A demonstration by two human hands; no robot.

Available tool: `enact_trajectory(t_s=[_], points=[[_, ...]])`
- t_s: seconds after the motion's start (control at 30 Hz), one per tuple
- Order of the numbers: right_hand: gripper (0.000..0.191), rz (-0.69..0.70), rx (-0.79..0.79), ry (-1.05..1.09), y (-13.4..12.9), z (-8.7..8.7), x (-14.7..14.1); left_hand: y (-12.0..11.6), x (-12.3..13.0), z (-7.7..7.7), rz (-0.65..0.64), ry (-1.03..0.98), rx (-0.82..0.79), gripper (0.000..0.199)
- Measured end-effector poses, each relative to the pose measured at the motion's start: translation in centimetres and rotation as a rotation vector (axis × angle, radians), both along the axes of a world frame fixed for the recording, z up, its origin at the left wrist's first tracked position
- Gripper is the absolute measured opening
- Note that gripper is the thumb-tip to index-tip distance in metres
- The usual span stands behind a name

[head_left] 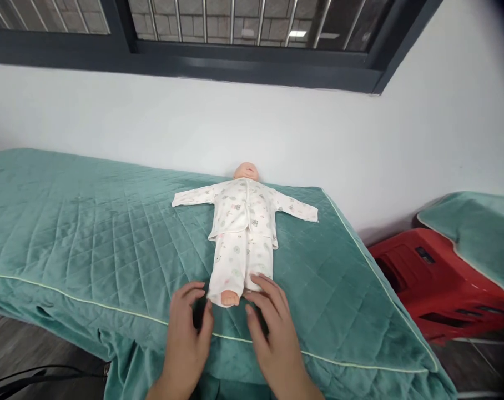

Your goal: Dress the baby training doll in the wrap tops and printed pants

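White printed-cloth pyjamas (243,211) enclose a pinkish baby doll (246,171), long axis running away from left grip (186,329) and right grip (277,329), head farthest; each grip's thumb and fingers stand apart.

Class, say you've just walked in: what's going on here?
A person's two bare hands are at the lower legs of a dressed doll lying face up on a green quilted cover. The left hand curves beside one trouser cuff, where a foot shows; the right hand reaches over the other leg's lower end. Both look open; whether they touch the fabric is unclear. The doll's sleeves stretch out sideways.
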State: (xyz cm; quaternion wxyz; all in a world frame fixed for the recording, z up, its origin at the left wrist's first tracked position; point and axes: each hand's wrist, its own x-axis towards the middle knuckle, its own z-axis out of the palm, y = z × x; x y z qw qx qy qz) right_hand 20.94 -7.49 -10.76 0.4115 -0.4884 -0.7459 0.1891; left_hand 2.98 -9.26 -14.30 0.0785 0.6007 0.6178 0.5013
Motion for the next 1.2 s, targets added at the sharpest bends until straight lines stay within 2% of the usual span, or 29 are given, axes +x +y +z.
enact_trajectory(t_s=[0.07,0.13,0.23,0.3,0.37,0.47,0.57,0.7,0.8,0.93,1.03,1.1,1.2], points=[[0.022,-0.053,-0.105,0.177,0.0,-0.3,0.9,-0.2,0.8,0.9,-0.044,0.076,0.066,0.025],[0.021,-0.096,-0.154,0.268,0.2,-0.5,1.9,0.0,1.9,2.1,-0.135,0.208,0.078,0.032],[0.028,-0.13,-0.122,0.184,0.8,-0.8,2.6,1.2,3.5,3.4,-0.197,0.439,0.052,0.036],[0.03,-0.155,-0.104,0.092,1.3,-0.8,2.6,2.3,4.4,4.0,-0.173,0.545,0.038,0.033],[0.023,-0.156,-0.099,0.032,1.7,-0.8,2.3,3.3,4.9,4.2,-0.141,0.598,0.028,0.025],[0.01,-0.138,-0.117,-0.001,2.4,-0.7,2.0,4.1,4.9,4.2,-0.128,0.608,0.023,0.019],[0.008,-0.117,-0.14,0.03,2.4,-0.2,2.3,3.9,4.4,4.3,-0.158,0.529,0.048,0.018],[0.007,-0.063,-0.076,0.068,1.0,0.5,3.1,2.6,4.0,4.8,-0.213,0.375,0.091,0.016],[0.009,-0.061,-0.032,0.002,-0.2,0.4,3.5,1.9,4.3,4.8,-0.224,0.376,0.103,0.017],[0.011,-0.071,-0.062,-0.089,-0.7,-0.3,3.5,1.3,4.5,3.9,-0.216,0.435,0.112,0.019],[0.012,-0.07,-0.081,-0.057,-0.9,-0.8,3.9,0.2,3.2,2.4,-0.206,0.436,0.148,0.032],[0.014,-0.101,-0.091,-0.006,-1.3,-1.5,4.9,-1.1,0.9,0.6,-0.194,0.429,0.183,0.04],[0.02,-0.208,-0.093,0.058,-2.7,-3.2,7.3,-4.2,-4.3,-2.5,-0.111,0.425,0.221,0.036]])
